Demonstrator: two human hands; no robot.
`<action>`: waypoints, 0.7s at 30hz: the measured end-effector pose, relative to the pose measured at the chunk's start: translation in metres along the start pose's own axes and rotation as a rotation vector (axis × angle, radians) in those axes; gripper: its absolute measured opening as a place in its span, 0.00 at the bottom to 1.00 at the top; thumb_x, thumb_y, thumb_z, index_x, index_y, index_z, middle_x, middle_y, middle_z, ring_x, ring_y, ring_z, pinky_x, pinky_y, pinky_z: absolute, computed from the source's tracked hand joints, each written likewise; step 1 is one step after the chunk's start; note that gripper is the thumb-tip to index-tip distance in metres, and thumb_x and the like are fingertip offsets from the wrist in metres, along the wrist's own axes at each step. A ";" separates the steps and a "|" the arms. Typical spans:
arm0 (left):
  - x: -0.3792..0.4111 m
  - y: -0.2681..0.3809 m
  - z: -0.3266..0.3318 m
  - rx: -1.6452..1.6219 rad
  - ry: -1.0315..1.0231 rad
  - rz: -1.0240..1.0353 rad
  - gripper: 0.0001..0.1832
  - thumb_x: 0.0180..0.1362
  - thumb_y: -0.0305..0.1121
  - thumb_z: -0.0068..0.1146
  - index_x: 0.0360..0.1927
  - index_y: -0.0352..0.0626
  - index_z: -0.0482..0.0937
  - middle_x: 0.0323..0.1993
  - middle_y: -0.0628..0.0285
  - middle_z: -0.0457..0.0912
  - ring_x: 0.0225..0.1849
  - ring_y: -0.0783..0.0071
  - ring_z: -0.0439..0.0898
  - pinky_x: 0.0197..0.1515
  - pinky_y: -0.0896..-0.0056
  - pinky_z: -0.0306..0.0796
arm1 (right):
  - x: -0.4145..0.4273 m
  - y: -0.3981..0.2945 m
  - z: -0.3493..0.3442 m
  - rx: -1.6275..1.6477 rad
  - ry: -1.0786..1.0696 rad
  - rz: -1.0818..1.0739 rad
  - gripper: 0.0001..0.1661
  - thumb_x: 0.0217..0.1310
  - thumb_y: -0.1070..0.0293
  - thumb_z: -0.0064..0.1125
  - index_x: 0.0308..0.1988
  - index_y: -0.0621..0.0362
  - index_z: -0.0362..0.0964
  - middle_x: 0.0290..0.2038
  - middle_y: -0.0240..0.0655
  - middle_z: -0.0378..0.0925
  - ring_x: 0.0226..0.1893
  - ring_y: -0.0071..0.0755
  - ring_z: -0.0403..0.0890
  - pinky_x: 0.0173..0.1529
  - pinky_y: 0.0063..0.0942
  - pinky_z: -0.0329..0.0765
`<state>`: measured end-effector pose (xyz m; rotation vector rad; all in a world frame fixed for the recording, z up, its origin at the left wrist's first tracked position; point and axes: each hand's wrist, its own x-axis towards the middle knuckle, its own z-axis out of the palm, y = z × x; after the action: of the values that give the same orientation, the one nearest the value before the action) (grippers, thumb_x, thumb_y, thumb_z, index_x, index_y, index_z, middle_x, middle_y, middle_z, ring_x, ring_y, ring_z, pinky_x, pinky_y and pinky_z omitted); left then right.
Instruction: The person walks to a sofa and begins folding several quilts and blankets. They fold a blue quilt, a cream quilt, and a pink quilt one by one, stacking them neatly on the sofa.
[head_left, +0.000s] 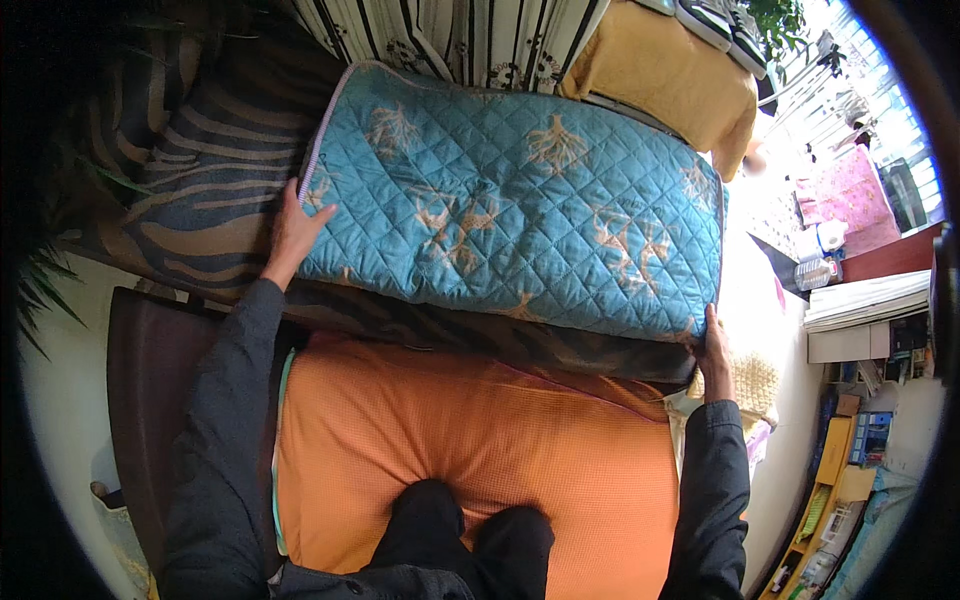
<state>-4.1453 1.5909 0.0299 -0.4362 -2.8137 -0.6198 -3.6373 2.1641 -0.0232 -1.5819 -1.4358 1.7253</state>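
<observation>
A blue quilted pad (517, 217) with tan deer figures lies folded on a sofa (217, 180) covered in zebra-patterned fabric. My left hand (294, 232) rests at the pad's left edge, thumb on top and fingers along the striped binding. At the front right corner, my right hand (712, 349) holds the pad's edge, its fingertips partly hidden. Fine creases run across the pad's front half. Between the pad and me, an orange waffle-textured cover (480, 435) spreads beneath my knees.
A striped curtain (457, 37) hangs behind the pad. Shoes (720, 30) sit on a tan cloth (660, 75) at the back right. A dark headboard-like panel (157, 420) stands left. Shelves (832, 450) with several items line the right. Plant leaves (45, 292) reach in at left.
</observation>
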 end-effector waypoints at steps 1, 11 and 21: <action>0.005 0.001 0.006 -0.050 -0.067 -0.104 0.46 0.53 0.49 0.70 0.67 0.30 0.61 0.60 0.39 0.73 0.58 0.44 0.73 0.60 0.52 0.68 | 0.000 0.000 -0.001 -0.016 0.013 0.008 0.32 0.62 0.39 0.61 0.54 0.51 0.70 0.40 0.38 0.79 0.30 0.34 0.80 0.20 0.29 0.74; 0.041 -0.039 0.002 -0.639 -0.329 -0.272 0.25 0.68 0.46 0.54 0.50 0.28 0.78 0.41 0.55 0.82 0.42 0.70 0.78 0.45 0.65 0.72 | 0.022 0.004 0.017 -0.165 0.100 -0.049 0.27 0.67 0.46 0.57 0.54 0.54 0.72 0.33 0.35 0.79 0.20 0.31 0.76 0.16 0.29 0.70; 0.075 -0.047 -0.016 -0.333 -0.568 -0.335 0.30 0.70 0.49 0.50 0.53 0.24 0.75 0.46 0.49 0.84 0.45 0.54 0.83 0.52 0.51 0.74 | 0.035 0.002 -0.022 -0.370 -0.044 -0.060 0.32 0.71 0.47 0.49 0.57 0.64 0.72 0.41 0.41 0.82 0.36 0.36 0.83 0.23 0.31 0.78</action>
<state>-4.2280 1.5612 0.0473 -0.2163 -3.3646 -1.2137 -3.6264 2.2010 -0.0387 -1.6660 -1.8895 1.5326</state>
